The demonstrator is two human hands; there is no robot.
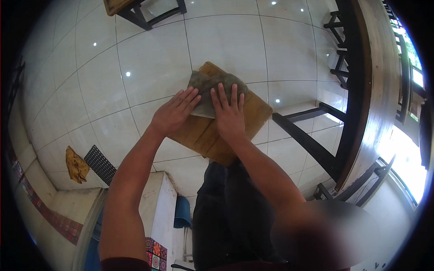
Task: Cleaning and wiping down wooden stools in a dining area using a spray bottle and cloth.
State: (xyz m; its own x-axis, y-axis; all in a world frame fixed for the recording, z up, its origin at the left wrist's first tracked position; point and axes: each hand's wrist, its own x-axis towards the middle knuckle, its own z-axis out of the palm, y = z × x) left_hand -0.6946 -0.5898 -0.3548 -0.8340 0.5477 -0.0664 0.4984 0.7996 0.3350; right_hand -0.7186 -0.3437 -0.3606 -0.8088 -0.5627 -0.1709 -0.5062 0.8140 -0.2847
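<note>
A square brown wooden top [258, 110], probably a stool's seat, is turned at an angle in front of my legs. Over its far part lies a grey-green cloth [206, 81], folded at one side. My left hand [173, 113] rests on the cloth's left edge, palm down, fingers extended. Flat on the cloth's right half is my right hand [230, 110], its fingers spread. Neither hand visibly grips the cloth. Whatever supports the wooden top is mostly hidden beneath it.
A long wooden table [379, 88] with dark legs runs along the right. Another wooden stool [130, 8] stands at the far left on the tiled floor [152, 61]. Lower left are a yellow-brown cloth [76, 164] and a black perforated mat [100, 164].
</note>
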